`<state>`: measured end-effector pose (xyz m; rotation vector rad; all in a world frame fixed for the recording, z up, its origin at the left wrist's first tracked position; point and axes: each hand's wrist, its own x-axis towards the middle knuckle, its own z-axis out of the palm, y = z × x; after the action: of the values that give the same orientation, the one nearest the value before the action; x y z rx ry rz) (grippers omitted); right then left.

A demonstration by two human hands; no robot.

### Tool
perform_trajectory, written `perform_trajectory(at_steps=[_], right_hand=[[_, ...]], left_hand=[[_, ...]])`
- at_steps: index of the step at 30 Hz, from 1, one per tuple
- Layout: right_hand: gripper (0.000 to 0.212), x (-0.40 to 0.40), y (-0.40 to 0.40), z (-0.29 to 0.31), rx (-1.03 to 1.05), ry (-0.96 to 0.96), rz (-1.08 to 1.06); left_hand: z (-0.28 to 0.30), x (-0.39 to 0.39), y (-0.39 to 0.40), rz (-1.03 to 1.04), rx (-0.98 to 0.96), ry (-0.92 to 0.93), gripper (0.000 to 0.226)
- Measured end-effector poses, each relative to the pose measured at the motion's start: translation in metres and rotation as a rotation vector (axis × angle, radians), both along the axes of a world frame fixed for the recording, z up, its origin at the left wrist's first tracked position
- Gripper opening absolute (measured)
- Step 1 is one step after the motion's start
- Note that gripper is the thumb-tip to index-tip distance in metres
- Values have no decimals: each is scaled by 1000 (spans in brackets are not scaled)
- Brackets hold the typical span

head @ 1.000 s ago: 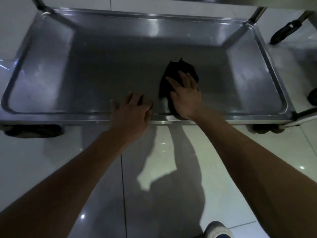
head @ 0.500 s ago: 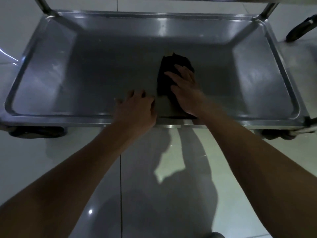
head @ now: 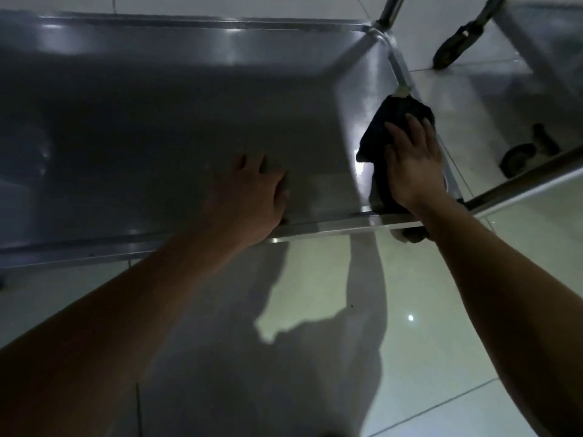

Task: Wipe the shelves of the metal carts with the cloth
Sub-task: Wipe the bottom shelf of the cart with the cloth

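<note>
Head view: we look down on the lowest shelf (head: 176,121) of a metal cart, a shallow steel tray with raised rims, dim under our own shadow. Our right hand (head: 413,165) lies flat on the dark cloth (head: 383,134), fingers straight and spread, pressing it onto the shelf's right end, where the sloped side wall meets the rim, near the front right corner. We judge the open palm is used so the cloth keeps broad contact with the metal while it is pushed along that edge. Our left hand (head: 252,197) rests over the near rim around mid-length, fingers loosely bent onto the shelf and pinching nothing; it looks placed there to steady the cart so it does not roll under the wiping pressure.

We count one cloth, two hands, and two carts: the one being wiped and a second cart (head: 536,52) to the far right, with a caster wheel (head: 517,159) of it showing. The floor (head: 426,310) is glossy pale tile.
</note>
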<state>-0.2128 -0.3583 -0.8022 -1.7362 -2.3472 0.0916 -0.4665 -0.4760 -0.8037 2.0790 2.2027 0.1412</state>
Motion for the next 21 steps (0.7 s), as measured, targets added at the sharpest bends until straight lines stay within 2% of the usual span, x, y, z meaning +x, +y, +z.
perform_trajectory(at_steps=[6,9,15,21], right_hand=[[47,6,6,5,-26,42,-94],[54,-10,0,5,-49,32,-70],[46,-76,-4,-3,-60,6,8],[47,-173,-27,-5,-142,29,138]], left_hand=[[-3,-3,0,-4,26,6,43],[-3,-1,-3,-14,25,44,46],[1,-29,-18,-58,73,-26,45],[0,-108,-59,131,124,-10,33]])
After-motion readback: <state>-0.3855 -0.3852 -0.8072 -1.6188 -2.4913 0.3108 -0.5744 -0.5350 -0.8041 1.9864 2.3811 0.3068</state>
